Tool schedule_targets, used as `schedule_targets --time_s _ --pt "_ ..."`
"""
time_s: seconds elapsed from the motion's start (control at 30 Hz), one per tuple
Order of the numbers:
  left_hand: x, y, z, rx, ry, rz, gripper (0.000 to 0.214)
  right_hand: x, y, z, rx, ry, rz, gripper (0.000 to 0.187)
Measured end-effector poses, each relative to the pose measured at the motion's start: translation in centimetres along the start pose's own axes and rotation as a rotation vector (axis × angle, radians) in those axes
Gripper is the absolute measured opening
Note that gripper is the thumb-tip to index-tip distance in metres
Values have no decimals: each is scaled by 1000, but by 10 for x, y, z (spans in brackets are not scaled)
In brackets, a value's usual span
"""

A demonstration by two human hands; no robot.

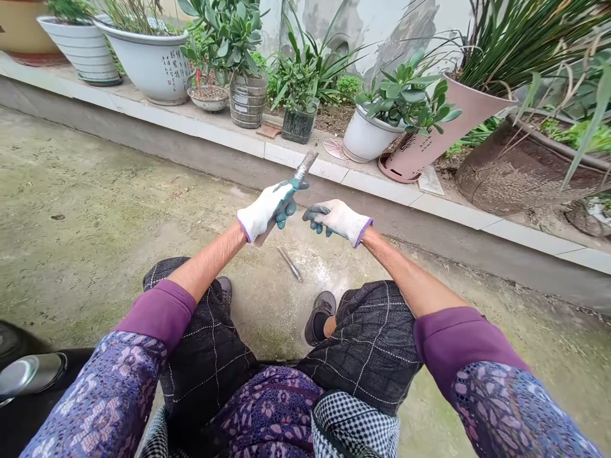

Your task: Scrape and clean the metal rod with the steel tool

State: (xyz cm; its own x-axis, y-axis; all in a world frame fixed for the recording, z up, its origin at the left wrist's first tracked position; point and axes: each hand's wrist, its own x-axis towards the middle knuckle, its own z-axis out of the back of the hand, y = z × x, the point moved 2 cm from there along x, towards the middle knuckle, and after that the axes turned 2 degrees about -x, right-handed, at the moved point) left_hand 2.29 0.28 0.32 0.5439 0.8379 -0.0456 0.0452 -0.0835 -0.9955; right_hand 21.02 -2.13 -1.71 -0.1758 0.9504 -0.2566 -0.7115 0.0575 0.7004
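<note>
My left hand (265, 211), in a white knit glove with a green rubber palm, grips a flat steel tool (305, 166) that looks like a file. The tool tilts up and away from me, and its lower end shows below the glove. My right hand (337, 221), gloved the same way, hangs close beside the tool's middle with curled fingers apart, holding nothing. Below the hands, a thin metal bar (289, 264) lies on the concrete between my shoes.
I am seated, knees apart, over a moss-stained concrete floor (95, 210). Ahead runs a white-edged concrete ledge (382, 187) bearing a white ceramic pot (155, 67), a pink planter (429, 137) and several other potted plants. A black machine with a chrome part (28, 375) stands at lower left.
</note>
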Motion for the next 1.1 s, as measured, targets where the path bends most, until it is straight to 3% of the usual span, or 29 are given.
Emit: schedule_targets --time_s 0.07,0.23,0.37,0.57,0.87,1.0,1.1 --pt "5 1 5 -108 -39 -16 36 4 -3 3 -82 -55 44 32" --pt "33 16 13 -443 -276 -52 16 14 -8 10 -289 -364 204 35" --pt "54 27 3 -620 -342 -158 17 19 4 -8 -160 -361 252 31" --pt "63 40 -14 -756 -475 -237 16 34 21 -35 -54 -462 189 36" --pt "53 43 7 -751 -400 -147 16 37 12 -25 12 -503 161 28" --pt "53 41 7 -762 -424 -166 15 28 15 -31 162 -495 135 29" --pt "48 36 6 -621 -417 -164 8 19 16 -23 306 -464 80 26"
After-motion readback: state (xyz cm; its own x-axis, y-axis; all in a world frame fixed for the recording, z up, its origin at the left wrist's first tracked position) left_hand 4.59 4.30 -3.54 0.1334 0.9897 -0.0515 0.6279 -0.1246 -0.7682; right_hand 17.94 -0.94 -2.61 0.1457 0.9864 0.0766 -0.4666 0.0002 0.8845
